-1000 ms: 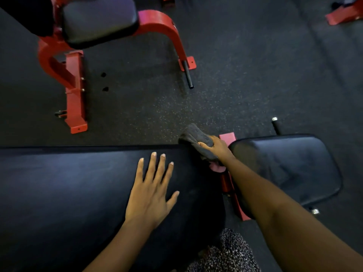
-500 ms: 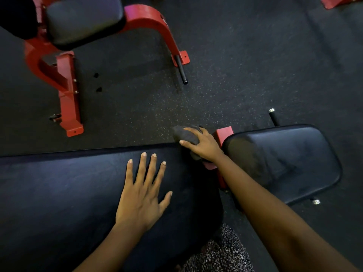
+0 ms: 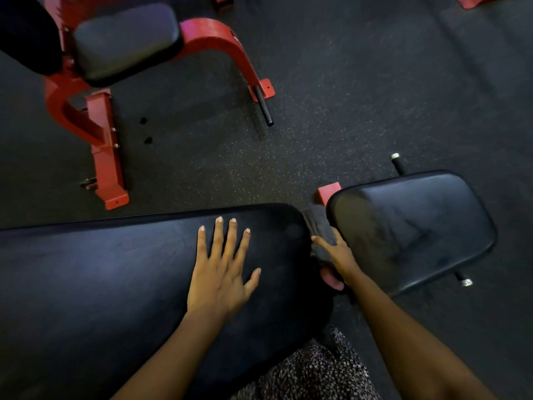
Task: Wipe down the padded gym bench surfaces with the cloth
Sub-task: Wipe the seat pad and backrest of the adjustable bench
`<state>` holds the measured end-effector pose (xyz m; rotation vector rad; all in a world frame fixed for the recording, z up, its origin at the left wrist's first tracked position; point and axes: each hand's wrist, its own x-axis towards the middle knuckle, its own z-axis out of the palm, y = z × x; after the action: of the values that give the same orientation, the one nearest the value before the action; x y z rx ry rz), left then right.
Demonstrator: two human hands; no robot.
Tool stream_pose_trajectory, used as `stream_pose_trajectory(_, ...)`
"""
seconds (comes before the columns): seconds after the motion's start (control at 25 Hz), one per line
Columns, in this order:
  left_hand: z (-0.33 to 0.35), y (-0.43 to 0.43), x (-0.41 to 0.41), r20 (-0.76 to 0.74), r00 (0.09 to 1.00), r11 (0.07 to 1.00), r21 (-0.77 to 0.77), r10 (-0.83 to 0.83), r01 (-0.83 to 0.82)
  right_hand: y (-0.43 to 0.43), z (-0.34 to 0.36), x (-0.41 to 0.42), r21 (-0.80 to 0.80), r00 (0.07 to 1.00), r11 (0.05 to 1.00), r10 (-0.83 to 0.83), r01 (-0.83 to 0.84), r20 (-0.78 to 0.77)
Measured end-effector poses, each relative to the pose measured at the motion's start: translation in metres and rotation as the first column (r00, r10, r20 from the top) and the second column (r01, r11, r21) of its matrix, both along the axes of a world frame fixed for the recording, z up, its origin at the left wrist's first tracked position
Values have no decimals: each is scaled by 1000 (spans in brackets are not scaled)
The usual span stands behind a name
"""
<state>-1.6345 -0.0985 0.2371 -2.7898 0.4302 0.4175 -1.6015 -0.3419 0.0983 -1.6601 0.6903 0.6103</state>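
Observation:
A long black padded bench pad (image 3: 101,278) runs across the lower left. A shorter black seat pad (image 3: 418,226) lies to its right, with a narrow gap between them. My left hand (image 3: 222,269) lies flat with spread fingers on the long pad near its right end. My right hand (image 3: 337,255) grips a dark grey cloth (image 3: 317,226) down in the gap, against the end of the long pad. Part of the cloth is hidden by the seat pad's edge.
A red bench frame (image 3: 101,145) with a black pad (image 3: 124,39) stands at the upper left on the speckled black rubber floor (image 3: 346,96). A black peg (image 3: 264,106) sticks out from its foot. A red bracket (image 3: 328,192) shows behind the gap. Patterned clothing (image 3: 314,373) is at the bottom.
My right hand has drawn the cloth from the far corner of the long pad back toward me, down into the gap between the pads. My left hand stays flat on the pad.

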Motion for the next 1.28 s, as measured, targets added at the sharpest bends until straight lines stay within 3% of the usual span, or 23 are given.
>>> stream_pose_trajectory(0.4,19,-4,-3,-85,996,997,71,19,-13,-10,87,-135,-269,999,962,-38,45,31)
stream_pose_trajectory(0.52,32,-7,-25,-206,978,992,-118,18,-43,-15,135,-191,-317,999,947,-49,44,-8)
stream_pose_trajectory(0.68,46,-17,-109,-320,940,941,-339,-121,6,-40,173,-278,-367,998,928,56,-64,-34)
stream_pose_trajectory(0.76,46,-33,-147,-367,921,903,-426,-129,-44,-57,184,-318,-361,997,931,28,-51,-68)
stream_pose_trajectory(0.88,41,-85,-172,-501,854,835,-524,-142,-169,-90,196,-371,-348,985,931,-149,111,-86)
stream_pose_trajectory(1.04,43,-206,-165,-582,764,803,-577,-278,-148,-166,197,-430,-381,944,880,-327,284,-52)
stream_pose_trajectory(1.28,55,-376,-173,-578,765,727,-650,-283,-222,-328,204,-504,-459,901,805,-433,375,-23)
